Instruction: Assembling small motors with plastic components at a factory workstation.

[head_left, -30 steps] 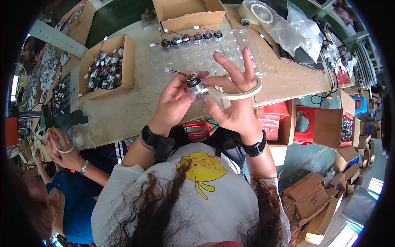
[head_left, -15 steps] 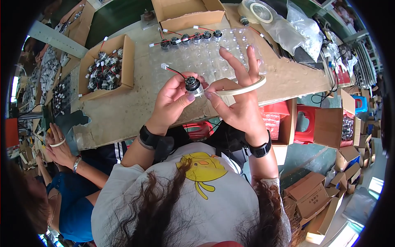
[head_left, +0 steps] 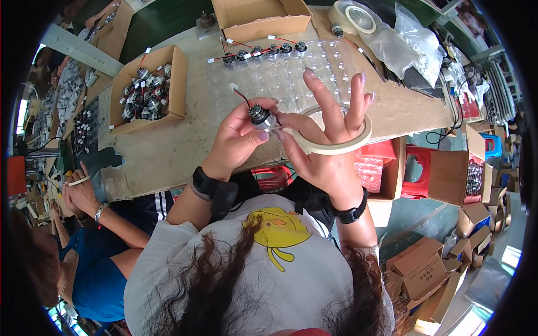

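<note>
My left hand (head_left: 231, 140) is closed round a small motor (head_left: 260, 116) with a black top, a silver body and a thin lead ending in a white plug. The lead points up and away from me. A narrow cream roll of tape (head_left: 336, 149) hangs round the raised fingers of my right hand (head_left: 326, 168). Its thumb and index finger come together at the motor's right side; whether they pinch a loose tape end there is too small to make out. Several similar motors (head_left: 273, 51) stand in a row in a clear plastic tray (head_left: 241, 84) beyond my hands.
At left on the table, an open cardboard box (head_left: 178, 89) holds many motors. Another carton (head_left: 263, 25) stands at the back, beside a large tape roll (head_left: 360, 20) and plastic bags (head_left: 417, 47). A co-worker's hand (head_left: 81, 193) is at far left. Cartons (head_left: 423, 269) crowd the right floor.
The tape roll has tilted, showing more of its ring, and my right hand has turned slightly. The motor has shifted a little left and stays in my left hand.
</note>
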`<move>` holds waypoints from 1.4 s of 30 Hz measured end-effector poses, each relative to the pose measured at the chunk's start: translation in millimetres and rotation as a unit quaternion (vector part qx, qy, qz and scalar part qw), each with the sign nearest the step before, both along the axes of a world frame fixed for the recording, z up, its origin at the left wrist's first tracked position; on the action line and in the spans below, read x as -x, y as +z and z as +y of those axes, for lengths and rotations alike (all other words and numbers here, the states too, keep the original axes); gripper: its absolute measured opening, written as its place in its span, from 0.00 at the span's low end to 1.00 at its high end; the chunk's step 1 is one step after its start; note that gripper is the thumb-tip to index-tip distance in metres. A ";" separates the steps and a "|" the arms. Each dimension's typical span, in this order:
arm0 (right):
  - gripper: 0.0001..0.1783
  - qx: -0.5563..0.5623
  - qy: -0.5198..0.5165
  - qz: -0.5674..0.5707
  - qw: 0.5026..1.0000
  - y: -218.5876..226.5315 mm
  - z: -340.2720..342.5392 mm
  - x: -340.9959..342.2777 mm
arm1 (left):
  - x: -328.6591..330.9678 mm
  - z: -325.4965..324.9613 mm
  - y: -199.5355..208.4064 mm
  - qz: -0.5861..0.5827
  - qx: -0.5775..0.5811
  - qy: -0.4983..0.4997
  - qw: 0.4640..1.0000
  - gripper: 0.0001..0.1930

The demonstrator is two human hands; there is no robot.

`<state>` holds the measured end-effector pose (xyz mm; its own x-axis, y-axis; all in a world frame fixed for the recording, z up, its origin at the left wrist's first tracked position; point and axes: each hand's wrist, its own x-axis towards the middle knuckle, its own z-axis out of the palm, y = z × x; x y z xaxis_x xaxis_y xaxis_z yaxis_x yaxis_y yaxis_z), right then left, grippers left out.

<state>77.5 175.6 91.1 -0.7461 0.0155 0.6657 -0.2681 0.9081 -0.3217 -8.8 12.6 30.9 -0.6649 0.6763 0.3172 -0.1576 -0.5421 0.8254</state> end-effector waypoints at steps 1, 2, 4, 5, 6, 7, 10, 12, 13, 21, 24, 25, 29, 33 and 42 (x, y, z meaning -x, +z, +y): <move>0.06 0.007 0.004 0.003 1.000 2.9 -0.1 -1.5 | 0.5 -0.4 0.2 -0.008 -0.014 -0.012 1.000 0.25; 0.07 0.014 0.007 0.006 1.000 5.3 0.1 -2.4 | 0.8 -0.6 0.8 -0.008 -0.013 -0.012 1.000 0.25; 0.08 0.014 0.012 -0.005 1.000 9.3 2.0 -3.3 | 1.5 0.0 2.4 -0.027 -0.032 -0.035 0.998 0.25; 0.09 0.015 0.017 -0.017 1.000 10.9 2.8 -3.8 | 1.6 0.3 2.8 -0.037 -0.042 -0.047 0.997 0.26; 0.09 0.015 0.022 -0.030 0.999 11.4 3.6 -4.2 | 1.4 0.8 2.5 -0.037 -0.041 -0.048 0.997 0.26; 0.09 0.016 0.022 -0.030 0.999 11.2 4.1 -4.6 | 1.1 1.4 1.9 -0.038 -0.045 -0.050 0.997 0.25; 0.10 0.031 0.035 -0.042 0.998 10.4 5.4 -5.3 | 0.7 2.2 -1.2 -0.039 -0.052 -0.053 0.996 0.25; 0.10 0.034 0.036 -0.045 0.998 10.5 5.4 -5.4 | 1.7 1.5 -3.8 -0.033 -0.049 -0.051 0.997 0.25; 0.09 0.037 0.037 -0.048 0.997 11.2 5.4 -5.4 | 2.1 1.6 -4.2 -0.030 -0.047 -0.050 0.997 0.25; 0.09 0.051 0.023 -0.048 0.997 5.9 5.5 -3.4 | 0.2 0.6 -1.3 -0.014 -0.001 -0.020 1.000 0.23; 0.08 0.060 0.020 -0.048 0.997 4.4 6.8 -1.8 | 0.4 0.6 1.4 0.008 0.017 -0.006 1.000 0.23; 0.07 0.062 0.022 -0.049 0.997 4.0 7.6 -1.6 | 0.5 0.5 1.7 0.018 0.026 0.001 0.999 0.23; 0.05 0.071 0.035 -0.048 0.996 2.3 9.2 -0.5 | 2.2 -0.4 0.9 0.027 0.033 -0.009 0.999 0.22; 0.04 0.078 0.041 -0.047 0.995 -2.3 8.6 1.1 | -0.1 -0.5 3.9 0.035 0.056 0.008 0.998 0.21; 0.03 0.095 0.005 -0.034 0.995 -10.3 -3.3 3.0 | -7.6 6.0 2.8 0.068 0.069 0.097 0.991 0.21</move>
